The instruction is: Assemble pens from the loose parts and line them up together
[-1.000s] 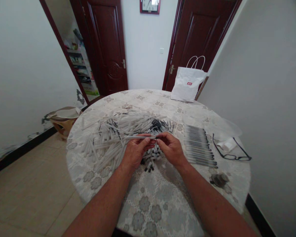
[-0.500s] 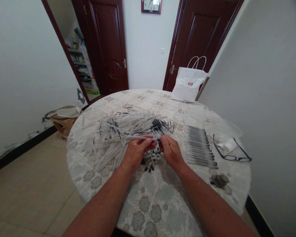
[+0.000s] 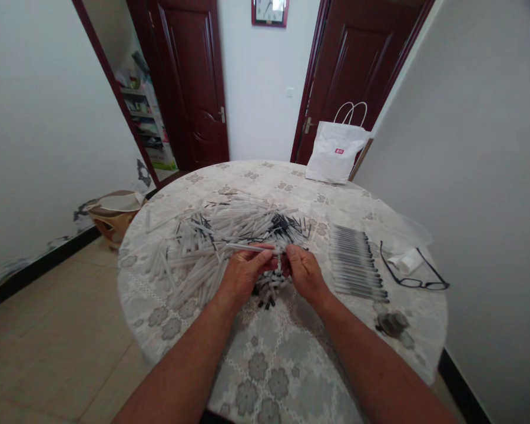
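Observation:
My left hand (image 3: 247, 268) is closed on a translucent white pen barrel (image 3: 247, 247), which points left over a heap of similar barrels (image 3: 198, 268). At the barrel's right end, my right hand (image 3: 304, 268) has its fingers pinched together; what sits between them is too small to make out. Behind my hands lies a cluster of thin black pieces (image 3: 282, 222). Short white pieces with black ends (image 3: 267, 297) lie beneath the hands, partly covered by them. To the right, pens with dark ends (image 3: 357, 265) are lined up in a neat row.
A round table with a flowered cloth (image 3: 260, 365) carries everything. On its right are black-framed glasses (image 3: 417, 284), a small white packet (image 3: 408, 261) and a dark grey roundish object (image 3: 393, 323). A white paper bag (image 3: 335, 153) stands at the back edge.
Both hands stay almost in place, with the barrel still in the left fingers. The whole view has shifted very slightly; nothing on the table has visibly moved.

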`<state>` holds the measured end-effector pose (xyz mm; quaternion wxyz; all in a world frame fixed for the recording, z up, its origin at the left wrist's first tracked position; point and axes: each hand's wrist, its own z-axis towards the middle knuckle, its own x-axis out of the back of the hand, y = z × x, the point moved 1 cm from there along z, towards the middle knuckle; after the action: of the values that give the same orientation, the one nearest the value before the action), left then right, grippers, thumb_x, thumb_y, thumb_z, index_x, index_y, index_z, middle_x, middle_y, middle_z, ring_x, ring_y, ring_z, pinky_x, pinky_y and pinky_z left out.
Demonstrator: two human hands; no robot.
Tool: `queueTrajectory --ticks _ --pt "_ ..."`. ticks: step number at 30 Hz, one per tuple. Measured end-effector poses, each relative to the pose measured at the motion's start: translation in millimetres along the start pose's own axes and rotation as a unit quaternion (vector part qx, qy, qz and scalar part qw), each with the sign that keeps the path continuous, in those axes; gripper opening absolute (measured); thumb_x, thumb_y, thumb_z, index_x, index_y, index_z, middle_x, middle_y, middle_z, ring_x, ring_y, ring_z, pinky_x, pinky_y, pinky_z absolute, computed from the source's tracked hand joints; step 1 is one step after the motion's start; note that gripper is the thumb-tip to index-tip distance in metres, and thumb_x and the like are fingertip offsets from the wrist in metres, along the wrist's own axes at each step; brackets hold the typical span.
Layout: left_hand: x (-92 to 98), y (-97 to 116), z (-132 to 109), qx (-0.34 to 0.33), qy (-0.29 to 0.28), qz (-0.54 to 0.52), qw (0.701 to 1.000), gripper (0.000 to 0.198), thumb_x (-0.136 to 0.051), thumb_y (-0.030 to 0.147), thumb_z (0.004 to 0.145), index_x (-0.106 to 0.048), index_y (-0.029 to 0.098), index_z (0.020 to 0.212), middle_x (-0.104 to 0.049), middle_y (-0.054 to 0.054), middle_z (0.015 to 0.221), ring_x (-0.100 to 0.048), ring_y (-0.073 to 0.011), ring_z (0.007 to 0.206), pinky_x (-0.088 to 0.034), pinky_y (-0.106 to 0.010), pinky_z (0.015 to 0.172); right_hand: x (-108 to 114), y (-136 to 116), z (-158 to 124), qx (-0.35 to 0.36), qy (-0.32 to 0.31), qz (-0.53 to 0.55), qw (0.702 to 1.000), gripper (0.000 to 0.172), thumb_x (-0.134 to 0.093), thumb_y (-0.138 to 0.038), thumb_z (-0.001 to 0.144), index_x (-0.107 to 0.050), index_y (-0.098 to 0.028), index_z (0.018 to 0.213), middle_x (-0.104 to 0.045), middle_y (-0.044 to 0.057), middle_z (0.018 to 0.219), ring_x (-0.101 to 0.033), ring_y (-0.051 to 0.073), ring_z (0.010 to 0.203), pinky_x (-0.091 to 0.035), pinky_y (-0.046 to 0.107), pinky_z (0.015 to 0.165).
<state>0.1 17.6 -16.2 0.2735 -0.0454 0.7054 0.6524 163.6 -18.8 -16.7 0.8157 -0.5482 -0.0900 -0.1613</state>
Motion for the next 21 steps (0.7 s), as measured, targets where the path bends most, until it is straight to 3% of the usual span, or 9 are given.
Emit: queueTrajectory --ticks 3,5,7,10,12,14,18,21 --pt "0.8 -0.7 0.6 -0.005 0.011 -0.010 1.000 0.035 -0.085 0.037 0.074 -0.077 0.015 0.099 -0.074 -0.005 0.078 -0.070 -0.0161 0.071 -0.060 -0.032 0.075 0.9 -1.8 -0.8 0.016 0.032 -0.005 0.999 0.025 -0.046 -0.044 0.102 -0.058 -0.023 0.098 -0.062 -0.001 0.075 -0.057 0.015 0.063 -0.044 0.028 0.063" --pt "0.9 -0.7 0.6 -0.009 0.012 -0.011 1.000 0.034 -0.085 0.037 0.075 -0.077 0.015 0.099 -0.074 -0.005 0.078 -0.070 -0.0160 0.072 -0.060 -0.032 0.077 1.4 -4.8 -0.6 0.032 0.040 -0.033 0.998 0.020 -0.052 -0.041 0.099 -0.057 -0.023 0.105 -0.063 -0.001 0.080 -0.058 0.016 0.068 -0.045 0.028 0.066" --pt "0.6 -0.7 0.2 -0.005 0.007 -0.005 1.000 0.033 -0.085 0.036 0.074 -0.077 0.015 0.098 -0.074 -0.006 0.079 -0.070 -0.0161 0.072 -0.060 -0.032 0.076 1.0 -6.5 0.2 0.039 0.030 -0.065 0.997 0.021 -0.048 -0.041 0.101 -0.057 -0.023 0.095 -0.061 -0.001 0.076 -0.057 0.017 0.069 -0.044 0.029 0.068" --pt "0.3 -0.8 -0.4 0.001 0.000 0.005 1.000 0.034 -0.086 0.036 0.073 -0.077 0.014 0.097 -0.074 -0.006 0.079 -0.070 -0.0162 0.070 -0.060 -0.032 0.075 -0.7 -3.9 1.0 0.020 0.002 -0.065 0.998 0.040 -0.038 -0.043 0.105 -0.053 -0.023 0.074 -0.056 -0.002 0.064 -0.053 0.016 0.061 -0.041 0.029 0.064" --pt "0.6 -0.6 -0.3 0.000 0.004 0.005 1.000 0.035 -0.086 0.037 0.073 -0.077 0.014 0.097 -0.074 -0.007 0.079 -0.070 -0.0165 0.070 -0.060 -0.032 0.074 -1.5 -0.5 0.7 -0.001 0.000 -0.033 0.999 0.047 -0.034 -0.045 0.106 -0.052 -0.022 0.070 -0.054 -0.002 0.060 -0.052 0.015 0.057 -0.040 0.029 0.059" --pt "1.1 0.1 0.0 -0.003 0.017 -0.004 1.000 0.036 -0.086 0.038 0.073 -0.077 0.014 0.098 -0.074 -0.006 0.079 -0.070 -0.0164 0.070 -0.059 -0.032 0.073 -1.3 1.6 0.0 -0.008 0.019 -0.003 1.000 0.044 -0.034 -0.046 0.106 -0.057 -0.022 0.078 -0.057 -0.001 0.064 -0.054 0.015 0.057 -0.041 0.028 0.058" --pt "0.9 1.9 0.2 -0.006 0.033 -0.021 0.999 0.035 -0.086 0.037 0.073 -0.077 0.014 0.098 -0.073 -0.004 0.078 -0.068 -0.0146 0.070 -0.059 -0.031 0.075 0.9 -1.9 -0.6 0.020 0.043 -0.021 0.999 0.022 -0.051 -0.042 0.099 -0.058 -0.022 0.106 -0.065 0.000 0.084 -0.058 0.016 0.069 -0.045 0.028 0.064" --pt "0.0 1.6 -0.3 -0.002 0.026 -0.014 1.000 0.035 -0.086 0.037 0.072 -0.077 0.014 0.097 -0.073 -0.004 0.077 -0.069 -0.0151 0.069 -0.059 -0.031 0.073 1.4 -6.2 0.0 0.037 0.028 -0.074 0.996 0.020 -0.049 -0.039 0.101 -0.058 -0.023 0.094 -0.063 0.000 0.079 -0.058 0.017 0.073 -0.044 0.029 0.069"
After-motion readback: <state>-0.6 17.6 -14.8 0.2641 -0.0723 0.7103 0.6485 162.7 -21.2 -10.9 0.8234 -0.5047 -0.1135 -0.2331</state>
